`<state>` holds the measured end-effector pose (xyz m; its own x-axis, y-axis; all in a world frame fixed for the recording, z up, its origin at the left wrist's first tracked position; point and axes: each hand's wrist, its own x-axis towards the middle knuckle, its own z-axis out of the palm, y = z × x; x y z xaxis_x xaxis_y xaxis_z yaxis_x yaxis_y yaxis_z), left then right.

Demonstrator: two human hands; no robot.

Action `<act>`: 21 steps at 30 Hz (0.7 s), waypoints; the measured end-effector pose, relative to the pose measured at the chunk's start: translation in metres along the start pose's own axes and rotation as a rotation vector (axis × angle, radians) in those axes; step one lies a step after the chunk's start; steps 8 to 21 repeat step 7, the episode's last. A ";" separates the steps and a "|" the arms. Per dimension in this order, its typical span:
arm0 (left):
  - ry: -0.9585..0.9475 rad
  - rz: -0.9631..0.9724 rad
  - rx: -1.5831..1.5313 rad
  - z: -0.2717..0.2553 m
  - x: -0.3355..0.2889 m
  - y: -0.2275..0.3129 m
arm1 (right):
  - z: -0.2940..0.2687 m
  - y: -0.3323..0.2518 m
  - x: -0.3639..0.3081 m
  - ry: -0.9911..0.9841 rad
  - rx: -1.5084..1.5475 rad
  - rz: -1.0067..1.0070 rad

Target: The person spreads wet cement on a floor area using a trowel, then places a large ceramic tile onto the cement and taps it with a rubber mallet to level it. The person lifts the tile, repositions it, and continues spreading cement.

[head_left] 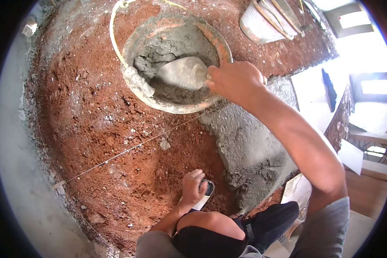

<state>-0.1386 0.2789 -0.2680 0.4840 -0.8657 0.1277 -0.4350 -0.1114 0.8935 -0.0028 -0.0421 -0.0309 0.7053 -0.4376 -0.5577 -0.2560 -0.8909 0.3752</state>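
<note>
My right hand (236, 81) grips a trowel at the right rim of a round bucket (176, 108). The trowel's blade (185, 72), smeared with grey, lies inside the bucket against wet mortar (155, 53). Its handle is hidden in my fist. Lower down, my left hand (193, 189) hangs loosely above my shoe (207, 189), its fingers slightly bent and the thumb apart, with nothing visible in it. A layer of wet grey mortar (249, 142) is spread over the soil below my right forearm.
Red soil (103, 116) surrounds the bucket, crossed by a taut string (129, 150). A pale bucket (266, 21) stands at the far right. A grey wall (13, 150) borders the left. White tiles (322, 94) lie right of the spread mortar. The bucket's yellowish handle (112, 32) leans outward.
</note>
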 end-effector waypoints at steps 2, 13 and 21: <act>-0.122 0.003 0.024 0.011 -0.003 -0.003 | -0.009 0.004 0.007 0.014 0.083 0.066; -0.242 -0.019 0.123 0.020 -0.006 -0.006 | -0.034 0.031 -0.005 0.030 0.012 0.159; -0.242 -0.019 0.123 0.020 -0.006 -0.006 | -0.034 0.031 -0.005 0.030 0.012 0.159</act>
